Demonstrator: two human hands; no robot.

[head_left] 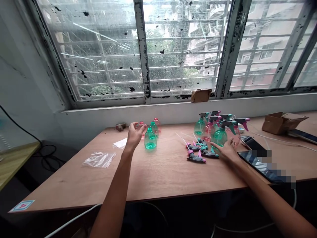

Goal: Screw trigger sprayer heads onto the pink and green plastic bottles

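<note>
My left hand (135,135) is raised beside a red bottle (142,129), fingers apart and curved; whether they touch it I cannot tell. Close by stand two green bottles (150,140) and another red bottle (157,123), all without spray heads. Low around an upright green spray bottle (219,136) is my right hand (227,150), thumb along the near side and fingers to the right. Its base is partly hidden by the hand. Several more green and red spray bottles (199,125) stand behind it. Loose spray heads with thin tubes (195,158) lie left of my right hand.
A clear plastic bag (99,160) and a white paper (120,143) lie on the wooden table (158,178) at left. Right of my right hand are a dark tablet (259,167), a phone (254,145) and an open cardboard box (278,124). A window runs behind the table.
</note>
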